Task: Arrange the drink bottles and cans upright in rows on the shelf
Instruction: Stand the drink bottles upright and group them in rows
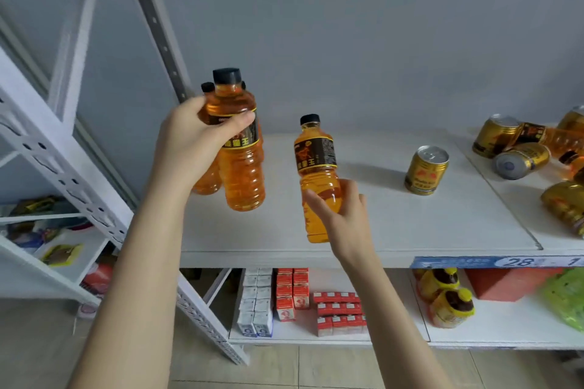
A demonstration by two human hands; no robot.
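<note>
Just started: left hand (202, 139) holds 1 bottle (240, 148), right hand (339, 215) holds another bottle (316, 167); 1 can (426, 170) up on shelf (410, 230), pile (531, 151) on its side & not sorted.

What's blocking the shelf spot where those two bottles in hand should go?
Nothing visible. The shelf is bare under the left hand with its bottle and the right hand with its bottle. An upright can stands off to the right, apart from both.

Amber black-capped bottles (241, 148) upright, gold can (426, 170) upright, others toppled (521, 159) right on shelf (395, 230)
</note>
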